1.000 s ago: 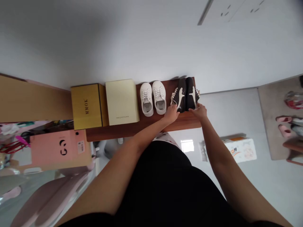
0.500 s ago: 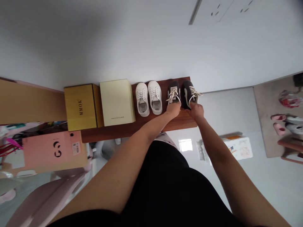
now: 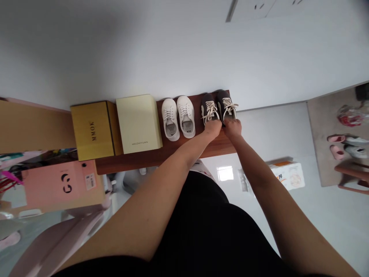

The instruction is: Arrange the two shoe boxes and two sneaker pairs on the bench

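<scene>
Two dark sneakers with cream laces stand side by side at the right end of a reddish-brown wooden shelf point(image 3: 135, 161), toes toward the wall. My left hand point(image 3: 213, 127) is closed on the heel of the left dark sneaker point(image 3: 208, 104). With its fingers at the heel opening, my right hand point(image 3: 233, 127) grips the right dark sneaker point(image 3: 223, 99). Parts of both heels are hidden by my hands. To their left sits a pair of white sneakers, a left one point(image 3: 169, 109) and a right one point(image 3: 185, 107), with a gap before the dark pair.
Left of the white sneakers stand a cream box point(image 3: 138, 123) and a gold box point(image 3: 92, 130). A pink box point(image 3: 52, 184) and a pale pink chair point(image 3: 57, 246) are at lower left. A white wrapped pack point(image 3: 291, 177) lies on the floor; pink slippers point(image 3: 336, 152) lie far right.
Both dark sneakers have slid toward the wall under my hands. The right one has come closer to the left one, and its toe is now straighter.
</scene>
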Demonstrator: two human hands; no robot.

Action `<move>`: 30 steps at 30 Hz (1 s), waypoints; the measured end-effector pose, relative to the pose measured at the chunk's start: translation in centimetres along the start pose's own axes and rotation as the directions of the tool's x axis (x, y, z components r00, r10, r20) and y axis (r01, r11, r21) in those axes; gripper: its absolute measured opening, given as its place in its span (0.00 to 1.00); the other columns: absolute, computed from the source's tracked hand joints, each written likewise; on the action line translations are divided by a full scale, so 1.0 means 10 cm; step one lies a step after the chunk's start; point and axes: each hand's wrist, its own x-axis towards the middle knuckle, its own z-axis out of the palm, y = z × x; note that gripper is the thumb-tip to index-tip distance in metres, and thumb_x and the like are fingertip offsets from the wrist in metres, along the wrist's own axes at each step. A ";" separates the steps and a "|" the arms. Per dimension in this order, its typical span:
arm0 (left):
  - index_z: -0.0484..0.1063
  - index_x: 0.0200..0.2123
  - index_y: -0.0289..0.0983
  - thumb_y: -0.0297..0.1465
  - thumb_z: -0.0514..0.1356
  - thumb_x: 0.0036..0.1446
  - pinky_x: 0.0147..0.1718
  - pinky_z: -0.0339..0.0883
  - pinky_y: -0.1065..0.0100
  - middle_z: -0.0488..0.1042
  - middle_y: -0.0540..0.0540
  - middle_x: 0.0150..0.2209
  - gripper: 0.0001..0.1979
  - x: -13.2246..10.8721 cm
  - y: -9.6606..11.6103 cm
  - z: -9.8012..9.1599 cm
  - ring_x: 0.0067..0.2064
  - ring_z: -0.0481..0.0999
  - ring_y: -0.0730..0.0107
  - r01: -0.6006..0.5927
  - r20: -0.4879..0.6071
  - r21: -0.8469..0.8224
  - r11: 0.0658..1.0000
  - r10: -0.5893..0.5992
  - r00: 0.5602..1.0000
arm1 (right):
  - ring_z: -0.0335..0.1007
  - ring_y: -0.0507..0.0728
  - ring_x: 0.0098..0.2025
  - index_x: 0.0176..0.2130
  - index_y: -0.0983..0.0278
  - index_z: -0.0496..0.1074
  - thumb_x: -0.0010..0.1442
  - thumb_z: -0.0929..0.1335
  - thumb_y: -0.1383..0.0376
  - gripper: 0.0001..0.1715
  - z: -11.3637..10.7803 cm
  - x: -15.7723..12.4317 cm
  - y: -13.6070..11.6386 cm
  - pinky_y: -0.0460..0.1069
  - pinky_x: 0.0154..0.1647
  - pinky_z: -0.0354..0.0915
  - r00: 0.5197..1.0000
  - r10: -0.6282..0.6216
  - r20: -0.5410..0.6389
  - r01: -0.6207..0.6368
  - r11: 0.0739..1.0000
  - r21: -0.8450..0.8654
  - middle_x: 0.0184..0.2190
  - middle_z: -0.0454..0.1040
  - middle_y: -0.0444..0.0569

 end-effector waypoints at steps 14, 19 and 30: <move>0.71 0.58 0.31 0.30 0.53 0.70 0.54 0.69 0.61 0.78 0.31 0.54 0.17 -0.14 -0.10 -0.07 0.57 0.77 0.53 0.024 -0.050 -0.196 0.980 -0.035 0.998 | 0.68 0.66 0.48 0.46 0.67 0.76 0.63 0.65 0.67 0.14 -0.06 -0.16 -0.11 0.58 0.53 0.57 0.989 0.096 -0.111 -0.080 0.988 0.135 0.43 0.79 0.62; 0.74 0.54 0.35 0.30 0.54 0.70 0.51 0.68 0.63 0.80 0.36 0.49 0.14 -0.38 -0.30 -0.23 0.53 0.79 0.58 -0.016 -0.168 -0.346 0.938 -0.045 0.985 | 0.67 0.67 0.48 0.50 0.66 0.75 0.66 0.63 0.63 0.17 -0.20 -0.34 -0.25 0.58 0.54 0.56 0.969 0.100 -0.226 -0.058 0.981 0.187 0.45 0.78 0.61; 0.72 0.25 0.37 0.35 0.62 0.62 0.34 0.61 0.70 0.69 0.52 0.23 0.13 -2.13 -1.82 0.27 0.31 0.69 0.69 0.227 -0.126 -0.730 0.645 -0.454 0.882 | 0.76 0.61 0.46 0.48 0.63 0.75 0.66 0.65 0.62 0.14 -0.16 -0.81 -1.23 0.55 0.52 0.68 1.000 0.019 0.000 -0.015 0.809 0.588 0.44 0.81 0.54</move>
